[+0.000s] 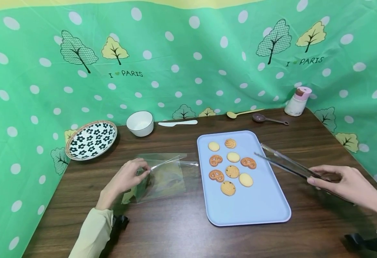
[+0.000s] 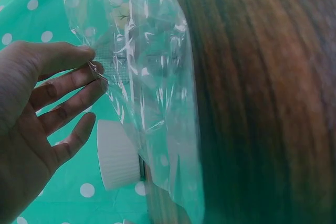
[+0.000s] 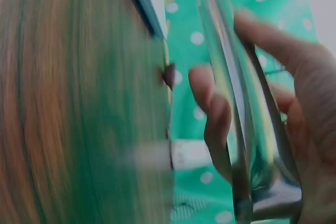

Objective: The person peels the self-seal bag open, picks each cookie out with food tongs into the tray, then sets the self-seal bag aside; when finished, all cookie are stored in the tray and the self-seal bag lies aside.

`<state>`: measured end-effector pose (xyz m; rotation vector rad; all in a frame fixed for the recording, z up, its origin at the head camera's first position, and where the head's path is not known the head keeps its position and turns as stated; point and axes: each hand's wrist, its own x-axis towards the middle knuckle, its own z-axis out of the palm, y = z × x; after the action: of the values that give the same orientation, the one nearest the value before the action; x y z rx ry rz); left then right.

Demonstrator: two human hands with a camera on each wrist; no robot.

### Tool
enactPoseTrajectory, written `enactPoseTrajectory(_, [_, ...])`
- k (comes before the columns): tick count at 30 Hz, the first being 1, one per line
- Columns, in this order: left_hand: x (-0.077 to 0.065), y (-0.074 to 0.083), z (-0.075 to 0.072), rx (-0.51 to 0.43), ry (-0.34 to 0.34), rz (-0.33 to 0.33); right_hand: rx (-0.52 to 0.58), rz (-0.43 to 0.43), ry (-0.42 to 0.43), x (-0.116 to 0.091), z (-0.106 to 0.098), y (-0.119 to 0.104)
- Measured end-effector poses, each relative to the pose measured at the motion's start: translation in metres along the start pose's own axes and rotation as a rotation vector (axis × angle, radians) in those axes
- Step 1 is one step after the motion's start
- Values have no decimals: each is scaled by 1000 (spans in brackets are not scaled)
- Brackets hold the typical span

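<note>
My left hand (image 1: 128, 177) pinches the upper edge of a clear plastic bag (image 1: 167, 181) between thumb and fingertips. In the left wrist view the bag (image 2: 157, 77) hangs from the fingertips, with the lower fingers spread apart. My right hand (image 1: 340, 182) grips a pair of metal tongs (image 1: 291, 163), whose tips reach over the right rim of a blue tray (image 1: 249, 213). The tongs (image 3: 244, 103) run along between thumb and fingers in the right wrist view, with nothing at their tips. On the tray lie several cookies (image 1: 232, 171) and pretzel-shaped biscuits (image 1: 216, 175).
Along the back of the wooden table (image 1: 162, 233) stand a flower-patterned plate (image 1: 92, 140), a white bowl (image 1: 140, 123), a white knife (image 1: 177, 123), a gold spoon (image 1: 244, 113), a purple measuring spoon (image 1: 269, 119) and a pink-capped shaker bottle (image 1: 298, 102). A green curtain (image 1: 188, 64) hangs behind.
</note>
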<state>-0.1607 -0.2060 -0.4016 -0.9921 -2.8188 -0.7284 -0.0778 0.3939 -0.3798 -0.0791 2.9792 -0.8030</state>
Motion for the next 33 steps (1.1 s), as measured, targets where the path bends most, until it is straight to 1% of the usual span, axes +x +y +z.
enactPoseTrajectory(3, [2, 1, 0, 26, 2, 2, -21, 6, 80, 8, 3, -4])
enactPoseTrajectory(7, [4, 0, 1, 71, 19, 15, -40, 30, 115, 20, 8, -9])
enactPoseTrajectory(9, [4, -3, 2, 87, 27, 14, -39, 52, 119, 25, 11, -10])
enactPoseTrajectory(12, [5, -5, 3, 99, 32, -6, -29, 88, 125, 32, 13, -12])
enactPoseTrajectory(17, [8, -7, 2, 124, 20, -29, -16, 117, 124, 40, 18, -13])
enactPoseTrajectory(24, [15, -9, 3, 182, 11, -24, -75, 134, 139, 49, 23, -7])
enactPoseTrajectory(27, [18, -8, 4, 202, 9, -30, -88, 144, 125, 52, 23, -7])
enactPoseTrajectory(33, [21, -8, 9, 229, 1, -51, -145, 125, 109, 54, 24, -9])
